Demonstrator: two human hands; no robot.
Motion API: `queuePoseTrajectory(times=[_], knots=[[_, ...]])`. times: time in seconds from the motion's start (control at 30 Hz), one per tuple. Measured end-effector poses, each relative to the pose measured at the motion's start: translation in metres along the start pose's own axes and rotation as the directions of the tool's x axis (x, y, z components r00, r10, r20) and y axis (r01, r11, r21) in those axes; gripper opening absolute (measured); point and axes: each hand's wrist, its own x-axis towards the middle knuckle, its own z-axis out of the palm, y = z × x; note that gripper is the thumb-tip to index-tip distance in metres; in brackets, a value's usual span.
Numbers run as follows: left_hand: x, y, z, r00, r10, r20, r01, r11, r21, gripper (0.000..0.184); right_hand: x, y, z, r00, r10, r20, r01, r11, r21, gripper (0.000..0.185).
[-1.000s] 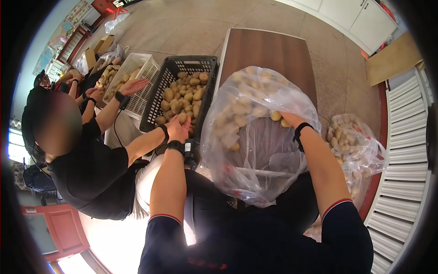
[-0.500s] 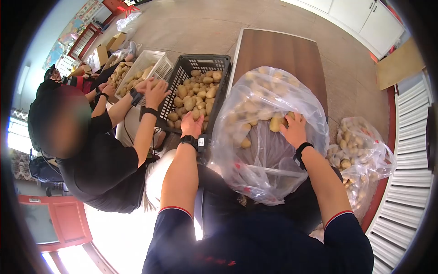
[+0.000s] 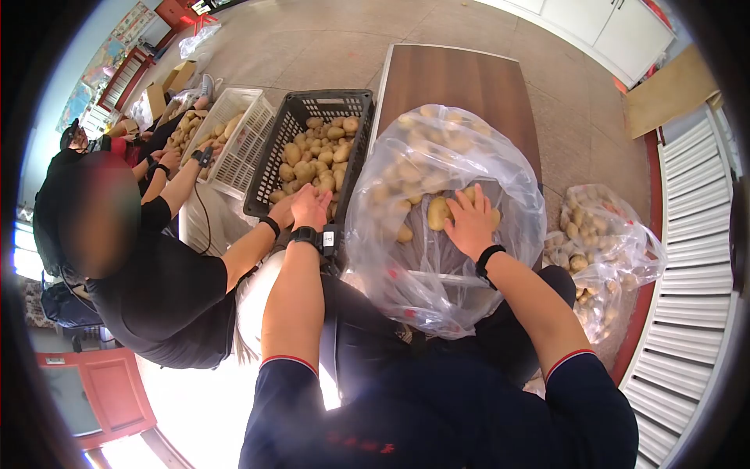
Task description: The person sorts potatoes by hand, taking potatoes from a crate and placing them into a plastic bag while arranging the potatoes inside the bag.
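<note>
My left hand (image 3: 311,207) is at the near end of the black crate (image 3: 269,148), which holds many potatoes (image 3: 319,148). Its fingers point toward the potatoes, and a co-worker's hand (image 3: 283,211) is right beside it; whether mine holds anything is hidden. Inside the opening of a large clear plastic bag (image 3: 445,301), my right hand (image 3: 472,223) lies over potatoes with its fingers spread. One larger potato (image 3: 438,213) shows just left of its fingertips. More potatoes show through the far side of the bag.
The bag lies on a brown table (image 3: 461,74). Left of the black crate is a white crate (image 3: 234,168) with potatoes, beside a seated co-worker (image 3: 156,273). Further bagged potatoes (image 3: 594,234) stand at the right, near a white radiator (image 3: 687,273).
My right hand has moved left and nearer within the bag, fingers spread over potatoes. The co-worker's nearer hand swung to the white crate, then returned beside my left hand. The view shifted.
</note>
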Motion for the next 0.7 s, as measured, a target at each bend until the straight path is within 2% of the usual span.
queuePoseTrajectory(times=[0.07,0.13,0.2,0.23,0.3,0.5,0.53,0.63,0.7], knots=[[-0.010,0.003,0.010,1.000,-0.004,0.029,0.001,0.997,0.071,0.050,-0.001,-0.008,-0.001,1.000,-0.022,-0.006,0.022,1.000,0.012,0.042],[-0.026,0.005,0.023,0.999,-0.015,0.040,0.011,0.993,0.116,0.044,-0.001,-0.019,-0.007,0.999,-0.044,-0.011,0.045,0.999,0.025,0.044],[-0.042,0.008,0.035,0.998,-0.026,0.055,0.019,0.992,0.128,0.044,0.000,-0.030,-0.015,0.994,-0.032,0.104,0.026,0.998,0.059,0.050],[-0.048,0.008,0.040,0.997,-0.036,0.069,0.026,0.990,0.139,0.043,0.000,-0.032,-0.012,0.994,-0.033,0.104,0.027,0.998,0.058,0.050],[-0.063,0.009,0.052,0.995,-0.046,0.086,0.032,0.987,0.159,0.042,0.001,-0.037,-0.006,0.986,0.027,0.166,-0.043,0.994,0.096,0.057],[-0.081,0.002,0.062,0.976,-0.071,0.205,0.027,0.978,0.207,0.034,0.000,-0.052,-0.004,0.982,0.068,0.174,-0.095,0.983,0.155,0.063],[-0.084,0.001,0.061,0.967,-0.072,0.245,0.008,0.968,0.252,0.041,-0.003,-0.054,0.000,0.987,0.062,0.148,-0.087,0.982,0.170,0.062],[-0.095,0.003,0.068,0.967,-0.061,0.249,-0.019,0.952,0.305,0.041,-0.012,-0.055,0.001,0.984,-0.040,0.171,0.020,0.993,0.117,0.061],[-0.102,0.006,0.071,0.970,-0.044,0.241,-0.035,0.948,0.317,0.038,-0.015,-0.054,0.004,0.984,-0.034,0.176,0.005,0.987,0.161,0.062]])
